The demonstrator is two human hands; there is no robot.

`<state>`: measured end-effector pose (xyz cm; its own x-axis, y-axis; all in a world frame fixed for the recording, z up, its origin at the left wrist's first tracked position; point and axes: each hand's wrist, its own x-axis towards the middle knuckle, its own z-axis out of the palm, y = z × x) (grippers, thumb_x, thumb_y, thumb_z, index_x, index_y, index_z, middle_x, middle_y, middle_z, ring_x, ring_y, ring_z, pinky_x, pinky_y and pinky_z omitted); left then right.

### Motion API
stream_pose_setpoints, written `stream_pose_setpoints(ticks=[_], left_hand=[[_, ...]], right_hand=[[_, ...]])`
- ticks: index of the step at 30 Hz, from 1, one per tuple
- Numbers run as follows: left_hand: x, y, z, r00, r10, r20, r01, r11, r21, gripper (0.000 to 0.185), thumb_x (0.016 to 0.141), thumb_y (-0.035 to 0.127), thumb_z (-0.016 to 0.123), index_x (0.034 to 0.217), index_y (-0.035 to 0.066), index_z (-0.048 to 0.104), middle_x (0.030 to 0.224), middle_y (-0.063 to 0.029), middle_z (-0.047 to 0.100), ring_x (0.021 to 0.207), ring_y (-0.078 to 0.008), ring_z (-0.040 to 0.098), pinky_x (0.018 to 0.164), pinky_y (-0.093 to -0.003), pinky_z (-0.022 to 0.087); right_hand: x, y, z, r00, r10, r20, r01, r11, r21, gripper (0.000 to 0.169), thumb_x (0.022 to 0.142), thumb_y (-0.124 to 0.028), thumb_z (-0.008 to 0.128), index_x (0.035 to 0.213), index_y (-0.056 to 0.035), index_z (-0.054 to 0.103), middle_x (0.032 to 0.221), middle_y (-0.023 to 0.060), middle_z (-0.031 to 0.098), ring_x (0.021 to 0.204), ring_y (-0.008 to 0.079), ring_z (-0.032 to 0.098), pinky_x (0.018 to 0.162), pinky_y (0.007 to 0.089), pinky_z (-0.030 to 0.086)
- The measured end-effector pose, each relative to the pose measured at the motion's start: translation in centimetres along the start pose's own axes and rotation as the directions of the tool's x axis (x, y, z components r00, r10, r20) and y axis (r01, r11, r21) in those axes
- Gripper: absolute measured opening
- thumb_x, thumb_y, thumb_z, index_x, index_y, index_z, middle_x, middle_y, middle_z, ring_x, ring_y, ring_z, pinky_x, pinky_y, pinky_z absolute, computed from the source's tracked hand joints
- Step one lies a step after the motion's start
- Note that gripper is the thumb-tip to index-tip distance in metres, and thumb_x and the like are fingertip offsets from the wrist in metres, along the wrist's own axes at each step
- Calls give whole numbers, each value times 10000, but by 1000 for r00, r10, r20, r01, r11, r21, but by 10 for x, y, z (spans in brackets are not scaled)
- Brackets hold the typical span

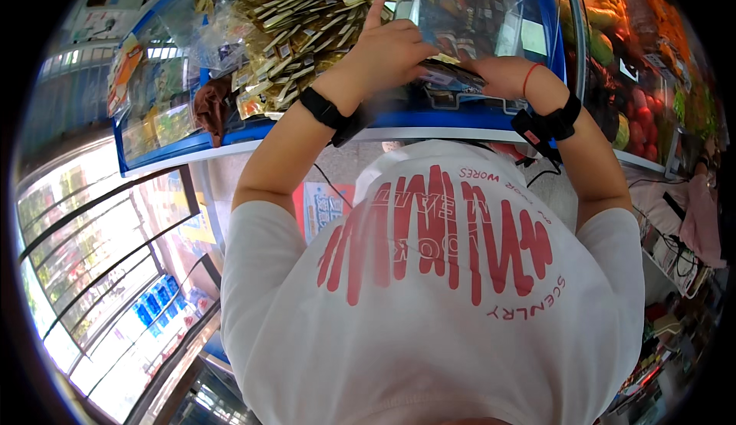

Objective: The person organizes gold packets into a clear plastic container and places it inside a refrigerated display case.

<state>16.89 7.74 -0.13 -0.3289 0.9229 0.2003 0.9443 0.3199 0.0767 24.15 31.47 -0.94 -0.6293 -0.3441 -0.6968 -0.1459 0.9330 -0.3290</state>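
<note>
My left hand (391,51) is over the front of a blue-edged display case, its index finger stretched out over rows of gold packets (305,39). Its other fingers curl beside a dark flat packet (451,73); whether they grip it I cannot tell. On the packet's other end my right hand (506,77) is closed, a red string around that wrist. Beyond both hands stands a clear plastic bin (477,5) of dark packets. A wire rack edge (460,101) shows beneath the held packet. Both wrists wear black straps.
A brown cloth (211,105) and crumpled clear plastic (215,39) lie left of the gold packets. An orange packet (123,74) is at the far left. Fruit and vegetables (638,108) fill the right side. The case's white front edge (437,133) runs before my body, with dark cables nearby.
</note>
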Motion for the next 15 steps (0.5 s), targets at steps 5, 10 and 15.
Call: stream_pose_setpoints(ticks=[5,10,15], left_hand=[[-23,-50,-38,948,-102,-302,59,987,-149,141,751,137,697,890,131,675,910,-39,653,898,-261,601,825,-408,462],[-86,-24,-10,936,-351,8,348,924,-161,255,674,274,763,844,108,668,821,-57,617,840,-291,583,734,-399,481],[-96,8,27,859,-510,37,511,859,-25,215,729,217,744,839,81,619,859,-65,618,862,-304,578,751,-411,483]], right_hand=[[25,62,42,974,-173,-148,203,954,220,635,794,-87,550,1407,-111,388,1079,201,617,936,343,619,820,407,493],[-1,-2,2,999,26,-36,-27,1000,-15,646,805,-72,569,1416,-107,363,1117,211,593,964,342,614,840,402,491],[-7,-4,0,992,-31,-125,32,999,13,645,804,-73,581,1411,-93,364,1118,210,590,960,342,613,831,398,490]])
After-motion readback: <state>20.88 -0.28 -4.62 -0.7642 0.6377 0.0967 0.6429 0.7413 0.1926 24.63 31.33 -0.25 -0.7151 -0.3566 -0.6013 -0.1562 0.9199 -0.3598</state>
